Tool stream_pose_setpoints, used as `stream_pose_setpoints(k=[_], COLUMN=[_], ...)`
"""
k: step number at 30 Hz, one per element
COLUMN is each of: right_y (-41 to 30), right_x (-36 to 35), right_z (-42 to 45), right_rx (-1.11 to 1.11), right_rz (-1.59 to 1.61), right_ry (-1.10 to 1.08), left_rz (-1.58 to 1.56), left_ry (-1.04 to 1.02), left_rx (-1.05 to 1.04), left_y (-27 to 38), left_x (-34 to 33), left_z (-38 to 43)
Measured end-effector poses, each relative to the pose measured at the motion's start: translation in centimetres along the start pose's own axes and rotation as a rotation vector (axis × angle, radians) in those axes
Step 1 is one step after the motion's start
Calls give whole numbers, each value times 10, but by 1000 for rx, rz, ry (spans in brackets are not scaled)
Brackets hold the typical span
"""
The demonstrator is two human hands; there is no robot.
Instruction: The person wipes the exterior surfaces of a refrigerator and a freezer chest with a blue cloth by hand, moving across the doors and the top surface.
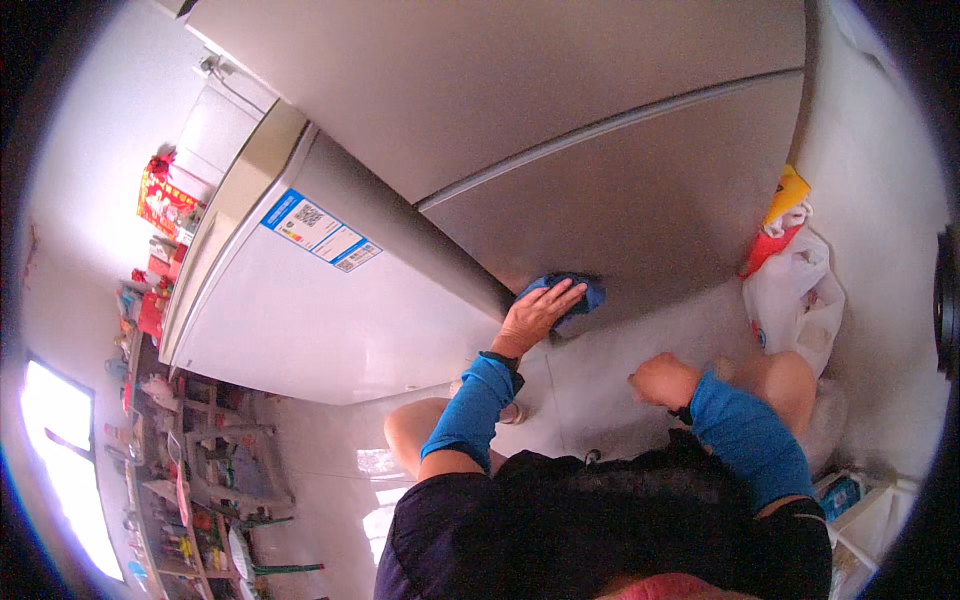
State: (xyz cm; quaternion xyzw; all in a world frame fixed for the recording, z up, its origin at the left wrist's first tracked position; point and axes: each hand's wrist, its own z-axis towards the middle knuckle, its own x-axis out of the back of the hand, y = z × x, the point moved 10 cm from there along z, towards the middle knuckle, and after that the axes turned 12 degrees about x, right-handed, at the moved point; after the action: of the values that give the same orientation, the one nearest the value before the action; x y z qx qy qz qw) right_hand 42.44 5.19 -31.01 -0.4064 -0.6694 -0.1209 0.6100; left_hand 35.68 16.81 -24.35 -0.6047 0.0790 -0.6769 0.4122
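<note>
With its fingers spread over a blue cloth, my left hand presses it against the lower front corner of a grey refrigerator door, close to the floor. A seam with a light strip divides this lower door from the upper door. My right hand hangs in front of my right knee, away from the door; its fingers look curled and slightly blurred, and nothing is seen in it. Both forearms wear blue sleeves.
A white chest freezer with a blue-and-white label stands at the left. White plastic bags lie between the refrigerator and the right wall. Shelves with many items stand farther left. A white rack is at the lower right.
</note>
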Motion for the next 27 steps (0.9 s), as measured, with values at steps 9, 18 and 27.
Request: stream_pose_setpoints(k=[9, 18, 27], right_y=[7, -9, 3], right_x=[-16, 15, -4], right_z=[15, 2, 12], right_rx=[44, 299, 66], right_rz=[-60, 10, 47], right_ry=[-42, 248, -35], left_rz=[-134, -159, -169], left_ry=[410, 846, 740], left_rx=[508, 982, 760], left_y=[-84, -204, -135], left_x=[110, 229, 125], left_z=[52, 54, 12])
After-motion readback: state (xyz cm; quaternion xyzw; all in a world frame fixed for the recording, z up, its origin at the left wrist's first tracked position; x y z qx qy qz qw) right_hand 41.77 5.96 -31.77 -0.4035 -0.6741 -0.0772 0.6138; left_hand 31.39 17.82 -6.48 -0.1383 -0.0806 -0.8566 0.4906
